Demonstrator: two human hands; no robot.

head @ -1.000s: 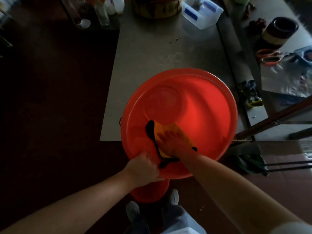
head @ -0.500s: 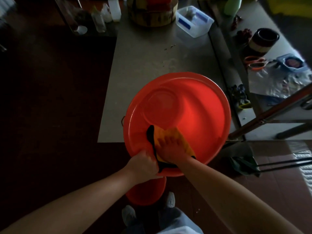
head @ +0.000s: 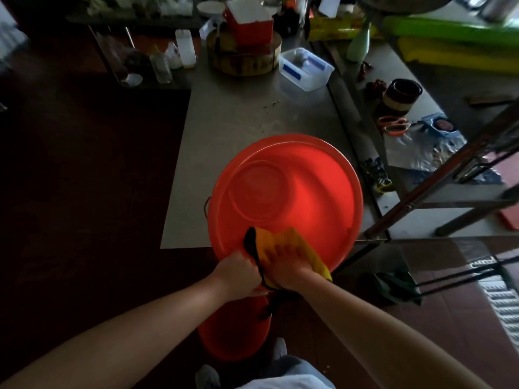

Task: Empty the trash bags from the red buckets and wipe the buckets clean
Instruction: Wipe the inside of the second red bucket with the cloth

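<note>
Head view: nearest me, just below my fingers, a second red bucket (head: pixel 233 335) is standing on the floor by my shoes. Above it my left hand (head: pixel 238 272) is clenching around the near rim of the red bucket (head: pixel 317 203), which is tipping towards me and appears to be leaning on the edge of the worktop (head: pixel 238 122). Right beside that grip, my right hand (head: pixel 286 269) is pressing the yellow cloth (head: pixel 289 240) against the inner wall, fingers (head: pixel 276 252) spread and straight, not curled round it. The cloth's dark edging is trailing over the rim beneath my wrist. No bag is showing inside, so I judge I am wiping this one.

The bucket, I reckon, is light, thin plastic, smooth and apt to flex and slide under pressure. So the rim is the place to hold, close to where the cloth is pushing. The cloth is soft and will bunch unless spread flat. Beyond my fingers the bucket's round base is facing me. Farther off on the worktop a clear tub (head: pixel 306 69) is sitting, well apart.
</note>
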